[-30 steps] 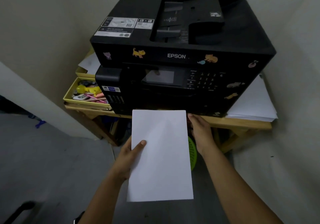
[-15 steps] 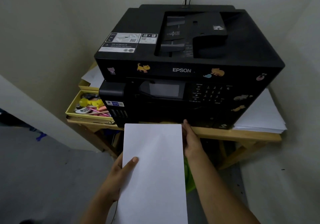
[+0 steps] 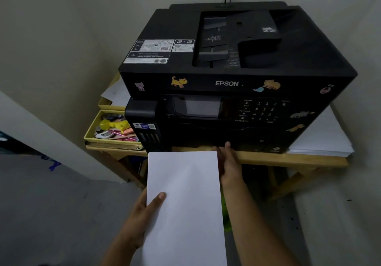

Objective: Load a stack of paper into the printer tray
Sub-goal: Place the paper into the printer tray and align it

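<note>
Hands stretch forward: left hand [image 3: 142, 214] grips paper [image 3: 184, 204], thumb on top; right hand [image 3: 229, 167] steadies its edge, fingertips touching printer [image 3: 237, 76] marked EPSON.

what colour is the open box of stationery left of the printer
Yellow; the open cardboard box shows best in the head view.

The printer [image 3: 237, 76] is black plastic, matt on its lid and glossier at the control panel [image 3: 226, 110], with shiny stickers. At its 6 o'clock the paper stack [image 3: 185, 204] looks smooth, matt white. The table [image 3: 288, 158] is bare, pale wood.
</note>
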`<state>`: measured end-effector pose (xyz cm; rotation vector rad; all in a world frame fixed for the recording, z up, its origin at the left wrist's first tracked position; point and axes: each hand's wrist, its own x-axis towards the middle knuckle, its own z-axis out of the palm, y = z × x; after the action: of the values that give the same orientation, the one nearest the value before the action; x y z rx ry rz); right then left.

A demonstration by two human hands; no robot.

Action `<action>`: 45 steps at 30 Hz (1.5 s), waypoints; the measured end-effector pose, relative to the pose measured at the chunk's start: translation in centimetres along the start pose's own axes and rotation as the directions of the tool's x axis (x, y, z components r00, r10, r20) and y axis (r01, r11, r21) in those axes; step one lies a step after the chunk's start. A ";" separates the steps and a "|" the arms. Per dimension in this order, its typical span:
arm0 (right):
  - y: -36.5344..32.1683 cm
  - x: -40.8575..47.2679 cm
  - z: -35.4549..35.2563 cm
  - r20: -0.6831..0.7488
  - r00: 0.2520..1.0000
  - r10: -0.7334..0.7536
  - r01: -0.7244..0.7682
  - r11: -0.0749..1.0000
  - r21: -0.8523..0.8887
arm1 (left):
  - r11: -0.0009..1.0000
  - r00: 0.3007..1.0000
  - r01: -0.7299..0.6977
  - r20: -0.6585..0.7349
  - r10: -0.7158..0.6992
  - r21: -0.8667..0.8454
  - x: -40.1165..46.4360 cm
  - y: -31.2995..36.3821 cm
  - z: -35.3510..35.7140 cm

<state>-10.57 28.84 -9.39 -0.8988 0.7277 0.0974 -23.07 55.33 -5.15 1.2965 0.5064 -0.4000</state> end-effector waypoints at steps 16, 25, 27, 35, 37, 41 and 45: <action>0.0 1.2 0.8 -0.138 0.988 -0.075 0.080 0.996 0.037 | 1.000 1.000 0.025 -0.005 -0.025 -0.003 0.2 0.2 -1.3; -0.6 2.2 0.5 -0.159 0.987 0.006 -0.019 0.997 -0.081 | 1.000 1.000 0.011 0.025 -0.012 0.018 0.6 0.5 -1.1; -0.7 1.9 0.6 -0.151 0.988 0.004 -0.020 0.994 -0.104 | 1.000 1.000 -0.004 0.030 0.003 0.026 0.7 0.6 -1.0; -0.5 1.4 0.5 -0.209 0.978 -0.027 -0.003 0.989 -0.145 | 0.999 0.999 -0.034 0.043 0.033 0.027 0.9 0.8 -0.4; 0.4 0.5 -0.1 -0.239 0.970 -0.051 0.018 0.990 -0.139 | 0.999 0.998 -0.036 0.048 0.035 0.022 0.9 0.8 -0.4; 0.9 -1.8 -1.1 -0.181 0.982 -0.049 0.025 0.991 -0.131 | 0.999 0.998 -0.028 0.059 0.027 0.015 0.6 0.7 -0.4; 0.4 -4.3 -1.3 -0.182 0.982 -0.054 0.028 0.989 -0.146 | 1.000 0.998 -0.019 0.066 0.018 0.011 0.2 0.4 -0.2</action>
<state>-14.69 29.04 -7.53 -1.0692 0.8833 0.0296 -22.74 55.62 -4.99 1.2938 0.4375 -0.4292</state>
